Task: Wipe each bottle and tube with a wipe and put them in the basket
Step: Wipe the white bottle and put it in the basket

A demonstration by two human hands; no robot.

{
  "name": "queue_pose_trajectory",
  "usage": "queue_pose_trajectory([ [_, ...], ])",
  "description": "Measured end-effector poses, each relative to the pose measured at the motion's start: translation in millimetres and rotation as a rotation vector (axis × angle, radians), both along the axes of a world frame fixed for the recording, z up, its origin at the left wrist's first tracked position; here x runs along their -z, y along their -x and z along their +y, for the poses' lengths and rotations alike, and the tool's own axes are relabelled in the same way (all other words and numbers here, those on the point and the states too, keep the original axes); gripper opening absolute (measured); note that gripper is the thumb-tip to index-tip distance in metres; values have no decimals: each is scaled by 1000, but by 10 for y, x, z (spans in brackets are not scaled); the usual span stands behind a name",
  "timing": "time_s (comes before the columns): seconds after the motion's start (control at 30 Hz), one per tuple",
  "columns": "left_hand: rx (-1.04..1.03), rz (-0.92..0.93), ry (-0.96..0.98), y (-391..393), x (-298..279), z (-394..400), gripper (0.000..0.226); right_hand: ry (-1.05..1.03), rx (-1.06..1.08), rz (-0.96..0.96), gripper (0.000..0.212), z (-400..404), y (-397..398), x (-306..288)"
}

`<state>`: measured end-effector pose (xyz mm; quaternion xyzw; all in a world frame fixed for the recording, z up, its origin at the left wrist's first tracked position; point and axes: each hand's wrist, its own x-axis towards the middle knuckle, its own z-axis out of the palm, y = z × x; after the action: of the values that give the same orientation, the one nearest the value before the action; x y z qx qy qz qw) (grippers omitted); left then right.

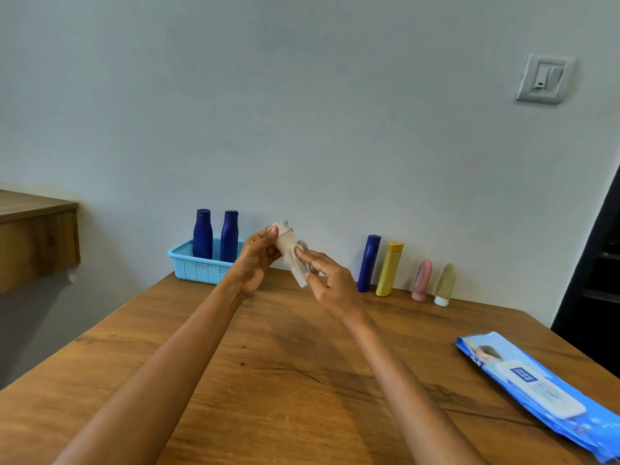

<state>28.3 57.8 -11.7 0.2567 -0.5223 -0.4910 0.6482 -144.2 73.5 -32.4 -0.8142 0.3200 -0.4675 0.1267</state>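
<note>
My left hand [256,260] grips a pale beige tube [285,241] near its cap end, held tilted above the table. My right hand [327,280] pinches a white wipe [299,270] against the tube's lower part. A light blue basket [198,263] stands at the back left with two dark blue bottles [202,233] [229,235] upright in it. Along the wall to the right stand a dark blue bottle [368,262], a yellow bottle [390,268], a pink tube [422,280] and a beige tube with a white cap [445,284].
A blue pack of wet wipes [536,387] lies on the wooden table [285,380] at the front right. A wooden shelf [37,236] juts out at the left. A dark cabinet edge [597,280] stands at the right, and a wall switch [544,78] sits above.
</note>
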Motion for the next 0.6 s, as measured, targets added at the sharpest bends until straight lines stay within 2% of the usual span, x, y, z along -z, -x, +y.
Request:
queue_pose_trajectory([
  [0.13,-17,25,-9,-64,27,-6,88,94,32,11,29,-29,84,28],
  [0.27,-29,1,-7,-79,40,-8,95,14,138,0,25,-87,185,79],
  [0.37,-16,-76,-4,-36,53,3,104,-9,233,-140,25,-100,189,58],
  [0.47,19,-141,-2,12,56,9,105,-39,276,-326,33,-81,178,-15],
  [0.6,109,-243,10,97,25,12,93,-104,261,-406,50,-64,150,-73],
])
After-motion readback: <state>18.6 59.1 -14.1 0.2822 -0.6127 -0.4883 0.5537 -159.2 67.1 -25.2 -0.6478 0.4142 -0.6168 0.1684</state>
